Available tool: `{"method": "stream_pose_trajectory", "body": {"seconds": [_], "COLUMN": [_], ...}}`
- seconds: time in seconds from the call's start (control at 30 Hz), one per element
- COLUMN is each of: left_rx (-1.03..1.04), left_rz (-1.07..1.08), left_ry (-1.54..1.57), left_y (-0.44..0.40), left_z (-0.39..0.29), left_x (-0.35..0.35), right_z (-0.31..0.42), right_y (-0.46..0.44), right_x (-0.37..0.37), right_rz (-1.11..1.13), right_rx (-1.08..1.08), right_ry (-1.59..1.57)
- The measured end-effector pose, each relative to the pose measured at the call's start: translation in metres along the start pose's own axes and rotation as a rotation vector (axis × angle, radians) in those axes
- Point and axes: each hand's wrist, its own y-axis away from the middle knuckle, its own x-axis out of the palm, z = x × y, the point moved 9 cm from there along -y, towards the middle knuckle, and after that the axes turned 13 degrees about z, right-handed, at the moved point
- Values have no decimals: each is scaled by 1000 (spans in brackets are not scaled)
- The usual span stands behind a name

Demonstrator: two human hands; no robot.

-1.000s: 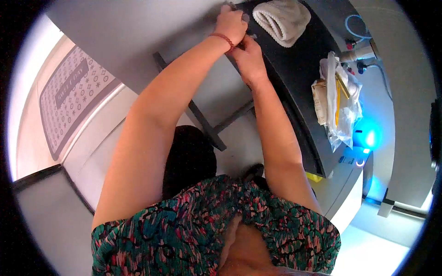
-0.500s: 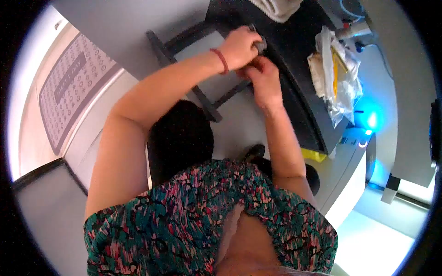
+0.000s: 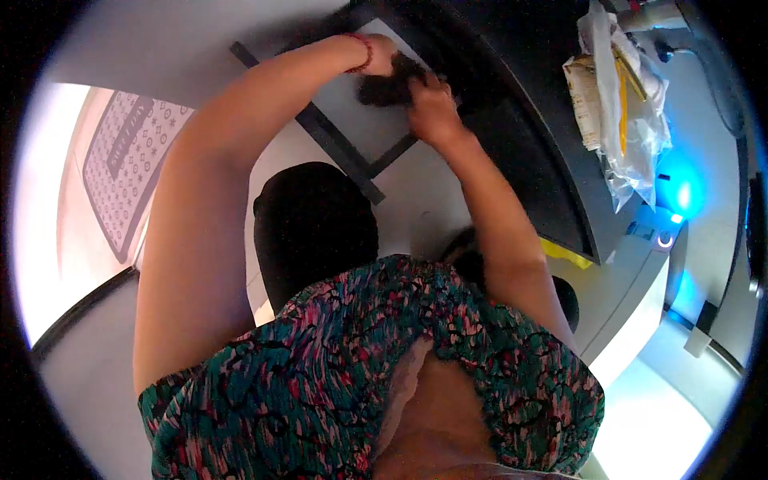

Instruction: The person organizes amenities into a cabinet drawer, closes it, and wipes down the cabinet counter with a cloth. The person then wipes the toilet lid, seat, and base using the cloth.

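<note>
A dark, fuzzy bundle of cloth (image 3: 388,88) lies between my two hands; its exact kind does not show. My left hand (image 3: 382,58), with a reddish bracelet at the wrist, is closed on the upper left side of it. On the right side, my right hand (image 3: 434,110) has its fingers curled around the dark material. Both hands are above the pale panel of a dark-framed stand (image 3: 340,140), beside the edge of a black cabinet (image 3: 528,152). My fingertips are partly hidden in the dark cloth.
A clear plastic bag (image 3: 632,136) with papers and something yellow lies on the cabinet top. A patterned doormat (image 3: 128,160) is on the floor at the left. My dark-clothed knee (image 3: 316,232) is below the stand. A blue light (image 3: 684,196) glows at the right.
The dark cloth bundle now shows between my hands, where a small greyish thing was in my left hand. My hands have moved slightly apart. The view has shifted, and the light-coloured cloth left the frame.
</note>
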Motion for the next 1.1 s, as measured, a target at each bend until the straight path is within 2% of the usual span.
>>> {"method": "stream_pose_trajectory", "body": {"seconds": [0.03, 0.07, 0.13, 0.17, 0.23, 0.37, 0.47, 0.5, 0.57, 0.63, 0.77, 0.87, 0.93, 0.97, 1.03, 1.1], "left_rx": [54, 55, -39, -11, -22, -31, -138, -139, -162, -182, -256, -252, -171, -153, -185, -248], "left_rz": [31, 46, 93, 62, 128, 327, 390, 392, 540, 689, 708, 666, 202, 134, 253, 461], "left_ry": [-177, -178, -262, -374, -407, -430, -436, -439, -529, -621, -579, -481, -547, -528, -482, -434], "left_y": [-13, -22, -31, -45, -42, -18, -84, -78, -44, -23, -39, -34, -6, -1, 1, 3], "left_z": [-12, -15, -12, -6, -7, -16, 72, 68, 47, 38, 65, 85, 36, 28, 33, 44], "left_x": [3, 9, 21, 32, 39, 48, 129, 126, 115, 113, 119, 124, 70, 55, 51, 61], "right_z": [-1, -5, -14, -18, -16, 1, 22, 29, 41, 62, 55, 48, 49, 55, 67, 74], "right_y": [-2, -8, -26, -28, -32, -37, -40, -35, -23, -6, -26, -31, -29, -29, -49, -54], "right_x": [4, 7, 24, 24, 21, 41, 73, 83, 84, 72, 126, 108, 102, 110, 100, 107], "right_rz": [74, 82, 274, 280, 377, 467, 557, 625, 691, 825, 806, 793, 954, 953, 545, 550], "right_rx": [61, 66, 94, 95, 47, -110, -204, -220, -230, -294, -349, -225, -129, -131, -213, -262], "right_ry": [81, 69, 185, 177, 65, 88, -91, -80, -73, -294, -158, -304, -922, -925, -1044, -1029]}}
